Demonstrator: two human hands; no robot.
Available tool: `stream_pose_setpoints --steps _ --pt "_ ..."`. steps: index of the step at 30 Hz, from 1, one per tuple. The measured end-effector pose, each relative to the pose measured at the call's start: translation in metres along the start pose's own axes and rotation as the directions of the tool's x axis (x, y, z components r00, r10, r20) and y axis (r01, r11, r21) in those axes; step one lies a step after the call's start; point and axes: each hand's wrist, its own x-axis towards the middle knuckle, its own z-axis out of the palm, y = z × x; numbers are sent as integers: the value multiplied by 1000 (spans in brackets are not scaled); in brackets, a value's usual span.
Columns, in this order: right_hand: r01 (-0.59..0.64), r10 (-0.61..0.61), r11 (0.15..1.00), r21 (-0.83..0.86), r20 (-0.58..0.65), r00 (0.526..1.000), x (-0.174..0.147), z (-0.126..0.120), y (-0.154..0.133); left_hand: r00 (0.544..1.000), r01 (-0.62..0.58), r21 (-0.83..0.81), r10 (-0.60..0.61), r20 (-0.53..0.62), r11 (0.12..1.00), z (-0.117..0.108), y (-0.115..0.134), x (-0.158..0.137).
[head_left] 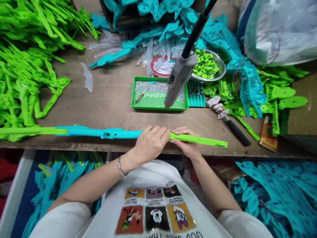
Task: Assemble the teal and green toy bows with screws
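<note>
A long, narrow blue-and-green plastic toy part lies crosswise along the table's front edge. Its middle is blue, and bright green lengths run out at both ends. My left hand is closed over it from above, near where the blue meets the right green length. Just beside it, my right hand grips that green length, thumb and fingers on either side. Above the hands hangs a grey power screwdriver. Beneath the screwdriver sits a green tray of small metal screws, with a red-handled screwdriver lying in it.
Green plastic parts are heaped at the left. Blue parts pile up at the back. A metal bowl of small green pieces, a red basket and a blue tray stand nearby. A black-handled tool lies right.
</note>
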Motion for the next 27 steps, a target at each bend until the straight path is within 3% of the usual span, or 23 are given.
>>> stream_pose_setpoints --steps 5,9,12,15,21,27 --pt "-62 62 998 -6 -35 997 5 5 -3 999 -29 -15 29 -14 999 5 -5 6" --pt "-96 94 995 23 56 994 9 -9 -7 1000 -29 10 29 -4 1000 0 -8 8" --pt "-6 7 999 50 -16 1000 9 -28 -14 999 15 45 -16 36 999 -4 -7 10" --pt "117 -120 992 -39 -87 989 8 -41 -25 998 37 2 -37 46 999 -5 1 17" --pt "129 -141 976 -174 -56 988 7 -44 -39 995 -7 -180 -10 -97 984 8 24 38" --pt "154 -176 973 -170 -118 977 8 -39 -38 964 -56 -183 6 -265 982 22 27 41"
